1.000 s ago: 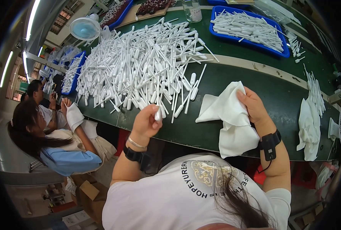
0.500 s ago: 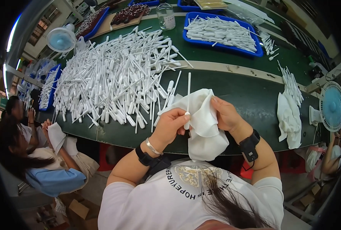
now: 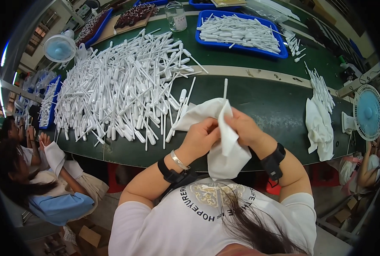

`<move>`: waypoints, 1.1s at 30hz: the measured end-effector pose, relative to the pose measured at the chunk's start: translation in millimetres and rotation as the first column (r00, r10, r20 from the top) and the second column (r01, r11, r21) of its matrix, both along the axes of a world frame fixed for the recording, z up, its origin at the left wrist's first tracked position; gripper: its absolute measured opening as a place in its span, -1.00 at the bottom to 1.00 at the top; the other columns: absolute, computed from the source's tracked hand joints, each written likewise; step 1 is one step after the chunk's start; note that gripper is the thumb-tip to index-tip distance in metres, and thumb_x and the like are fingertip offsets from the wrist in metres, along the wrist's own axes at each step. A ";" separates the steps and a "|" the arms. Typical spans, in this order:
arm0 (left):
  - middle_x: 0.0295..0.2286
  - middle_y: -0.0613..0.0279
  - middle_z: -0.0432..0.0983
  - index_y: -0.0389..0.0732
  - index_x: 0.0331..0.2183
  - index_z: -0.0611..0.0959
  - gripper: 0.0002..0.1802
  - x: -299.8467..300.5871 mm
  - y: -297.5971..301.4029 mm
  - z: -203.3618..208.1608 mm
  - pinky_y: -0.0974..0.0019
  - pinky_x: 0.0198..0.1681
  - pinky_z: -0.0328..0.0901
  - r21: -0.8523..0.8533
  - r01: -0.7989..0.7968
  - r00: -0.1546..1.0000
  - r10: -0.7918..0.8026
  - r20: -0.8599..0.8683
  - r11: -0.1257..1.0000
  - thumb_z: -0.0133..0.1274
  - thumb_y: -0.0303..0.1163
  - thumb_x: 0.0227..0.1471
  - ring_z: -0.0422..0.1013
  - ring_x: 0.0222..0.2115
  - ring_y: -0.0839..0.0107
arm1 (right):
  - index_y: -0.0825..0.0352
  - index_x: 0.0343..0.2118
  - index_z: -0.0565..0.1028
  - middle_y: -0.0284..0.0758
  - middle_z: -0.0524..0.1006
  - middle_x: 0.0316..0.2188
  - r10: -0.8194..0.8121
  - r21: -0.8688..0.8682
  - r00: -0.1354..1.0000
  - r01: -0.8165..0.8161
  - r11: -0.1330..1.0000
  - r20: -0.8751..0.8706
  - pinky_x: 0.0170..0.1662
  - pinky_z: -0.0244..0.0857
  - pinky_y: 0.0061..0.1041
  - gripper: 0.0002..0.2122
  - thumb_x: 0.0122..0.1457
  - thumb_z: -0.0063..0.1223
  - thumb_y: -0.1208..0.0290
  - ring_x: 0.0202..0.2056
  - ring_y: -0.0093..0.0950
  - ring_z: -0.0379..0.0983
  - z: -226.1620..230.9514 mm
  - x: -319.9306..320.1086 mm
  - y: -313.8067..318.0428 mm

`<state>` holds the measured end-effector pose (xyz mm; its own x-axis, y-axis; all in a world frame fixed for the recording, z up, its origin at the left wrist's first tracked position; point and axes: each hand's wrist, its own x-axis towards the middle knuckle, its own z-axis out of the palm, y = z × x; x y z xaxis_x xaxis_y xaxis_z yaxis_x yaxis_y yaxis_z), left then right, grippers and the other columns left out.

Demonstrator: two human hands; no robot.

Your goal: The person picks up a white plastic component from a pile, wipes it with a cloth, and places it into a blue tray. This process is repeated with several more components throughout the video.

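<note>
A slim white stick (image 3: 225, 88) stands upright, its top poking out of a white cloth (image 3: 226, 160). Half a second ago its wider, paddle-like lower end showed; folds and fingers now hide it. My left hand (image 3: 202, 138) is closed at the stick's lower end, thumb and fingers pressed together. My right hand (image 3: 246, 130) grips the cloth and pinches it around the stick. The cloth's loose part hangs below both hands, in front of my shirt. To the left, a big heap of similar white sticks (image 3: 117, 89) covers the green table (image 3: 279, 96).
A blue tray (image 3: 241, 46) of white sticks stands at the back, near a clear glass bottle (image 3: 176, 17). At right lie another white cloth (image 3: 320, 128), more sticks (image 3: 320, 87) and a fan (image 3: 368, 112). A co-worker (image 3: 57, 187) sits at left with a cloth.
My right hand has moved left toward my left hand, and the cloth now wraps the stick. The stick has shifted right, with only its top showing.
</note>
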<state>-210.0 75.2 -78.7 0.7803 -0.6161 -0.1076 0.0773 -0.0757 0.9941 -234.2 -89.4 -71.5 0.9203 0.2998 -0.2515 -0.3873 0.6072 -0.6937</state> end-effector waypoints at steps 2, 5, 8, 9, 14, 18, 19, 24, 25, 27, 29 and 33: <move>-0.58 0.26 0.48 -0.32 -0.38 0.50 -0.82 0.3 -0.5 -4.3 0.50 -0.54 0.25 -0.017 -0.070 0.993 0.071 0.097 0.997 -0.02 -0.41 -0.06 0.35 -0.61 0.59 | 0.32 -0.06 0.25 -0.32 0.40 -0.28 0.004 -0.160 0.996 0.010 0.987 0.089 -0.22 0.31 -0.54 -0.69 0.16 -0.21 0.31 -0.31 -0.54 0.38 1.4 -3.5 10.7; -0.56 0.24 0.49 -0.33 -0.37 0.50 -0.82 -1.9 -2.0 -5.9 0.48 -0.50 0.27 -0.010 -0.087 0.972 0.087 0.219 0.996 -0.03 -0.42 -0.06 0.37 -0.58 0.57 | 0.32 -0.08 0.26 -0.34 0.41 -0.31 -0.028 -0.264 0.988 0.068 0.962 0.152 -0.24 0.31 -0.57 -0.70 0.15 -0.18 0.33 -0.33 -0.57 0.38 -0.6 -4.6 12.6; -0.54 0.22 0.50 -0.33 -0.37 0.50 -0.82 -4.5 -2.0 -0.1 0.47 -0.47 0.28 0.028 -0.063 0.932 0.049 0.359 0.998 -0.04 -0.43 -0.06 0.39 -0.56 0.55 | 0.33 -0.10 0.27 -0.36 0.42 -0.33 -0.101 -0.312 0.977 0.158 0.937 0.190 -0.26 0.31 -0.58 -0.70 0.13 -0.15 0.34 -0.34 -0.58 0.38 -1.8 -2.0 6.1; -0.53 0.22 0.50 -0.33 -0.36 0.50 -0.82 -5.0 -0.1 4.8 0.47 -0.47 0.28 0.132 -0.009 0.950 -0.033 0.310 0.991 -0.04 -0.44 -0.06 0.39 -0.55 0.54 | 0.33 -0.10 0.28 -0.37 0.42 -0.33 -0.198 -0.227 0.969 0.229 0.947 0.151 -0.26 0.31 -0.58 -0.71 0.12 -0.13 0.35 -0.34 -0.58 0.38 3.1 4.0 -1.9; -0.48 0.24 0.49 -0.32 -0.32 0.49 -0.80 2.5 5.2 -1.6 0.48 -0.49 0.27 0.135 0.117 0.993 -0.112 -0.047 0.984 -0.08 -0.42 -0.02 0.39 -0.56 0.53 | 0.34 -0.12 0.28 -0.36 0.43 -0.32 -0.315 -0.053 0.946 0.319 0.946 0.073 -0.24 0.30 -0.58 -0.72 0.11 -0.09 0.39 -0.32 -0.57 0.39 3.0 8.6 -11.2; -0.49 0.28 0.46 -0.31 -0.27 0.46 -0.77 6.1 -5.0 11.0 0.52 -0.57 0.23 -0.168 -0.080 0.845 -0.022 -0.534 0.983 -0.12 -0.38 0.04 0.32 -0.64 0.57 | 0.35 -0.13 0.27 -0.32 0.43 -0.30 -0.154 -0.149 0.960 0.192 0.970 0.235 -0.22 0.31 -0.53 -0.72 0.13 -0.14 0.36 -0.31 -0.52 0.41 -0.9 -7.8 16.0; -0.50 0.30 0.44 -0.30 -0.25 0.44 -0.76 7.7 -6.4 12.9 0.54 -0.60 0.21 -0.232 -0.205 0.716 -0.016 -0.698 0.951 -0.14 -0.36 0.05 0.28 -0.67 0.60 | 0.35 -0.13 0.27 -0.32 0.43 -0.30 -0.164 -0.150 0.958 0.202 0.968 0.234 -0.22 0.31 -0.53 -0.72 0.13 -0.14 0.36 -0.31 -0.52 0.41 -0.5 -7.8 14.1; -0.56 0.33 0.38 -0.30 -0.24 0.42 -0.74 21.1 8.4 -5.6 0.57 -0.68 0.13 -0.523 0.015 0.520 -0.454 -0.724 0.852 -0.17 -0.32 0.08 0.15 -0.73 0.64 | 0.35 -0.14 0.27 -0.32 0.42 -0.28 -0.242 -0.069 0.946 0.262 0.963 0.215 -0.22 0.31 -0.53 -0.73 0.14 -0.16 0.34 -0.31 -0.52 0.40 19.2 -1.9 -7.9; -0.57 0.33 0.37 -0.30 -0.24 0.42 -0.74 21.8 9.4 -8.2 0.58 -0.69 0.11 -0.580 0.040 0.473 -0.527 -0.707 0.814 -0.17 -0.33 0.08 0.13 -0.74 0.65 | 0.34 -0.15 0.28 -0.32 0.42 -0.27 -0.336 -0.004 0.924 0.343 0.939 0.185 -0.22 0.30 -0.55 -0.75 0.14 -0.16 0.35 -0.31 -0.54 0.40 26.3 1.3 -17.1; -0.60 0.34 0.35 -0.30 -0.25 0.43 -0.75 23.1 7.1 -10.8 0.58 -0.71 0.08 -0.687 0.090 0.360 -0.667 -0.652 0.721 -0.17 -0.34 0.08 0.08 -0.76 0.66 | 0.34 -0.16 0.28 -0.32 0.41 -0.27 -0.437 0.056 0.887 0.434 0.899 0.148 -0.22 0.30 -0.56 -0.76 0.14 -0.15 0.37 -0.31 -0.56 0.39 29.2 1.6 -22.8; -0.60 0.34 0.35 -0.29 -0.27 0.44 -0.77 19.5 6.1 -11.6 0.57 -0.70 0.10 -0.552 0.138 0.576 -0.520 -0.631 0.823 -0.14 -0.35 0.06 0.11 -0.75 0.65 | 0.35 -0.16 0.29 -0.32 0.41 -0.27 -0.489 0.060 0.856 0.486 0.872 0.170 -0.22 0.30 -0.56 -0.76 0.14 -0.16 0.35 -0.30 -0.56 0.39 26.2 3.9 -19.3; -0.59 0.32 0.38 -0.29 -0.33 0.48 -0.81 6.1 7.0 -2.6 0.55 -0.64 0.18 -0.085 0.083 0.987 -0.094 -0.130 0.993 -0.06 -0.38 -0.01 0.23 -0.70 0.60 | 0.33 -0.14 0.28 -0.32 0.42 -0.26 -0.495 -0.012 0.843 0.508 0.861 0.210 -0.19 0.30 -0.53 -0.75 0.16 -0.18 0.34 -0.28 -0.53 0.39 2.1 8.9 -15.7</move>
<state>-203.9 82.2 -81.3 0.7045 -0.6926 -0.1552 0.2057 -0.0099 0.9786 -225.4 -105.2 -69.4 0.9723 -0.2268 -0.0559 0.1036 0.6332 -0.7671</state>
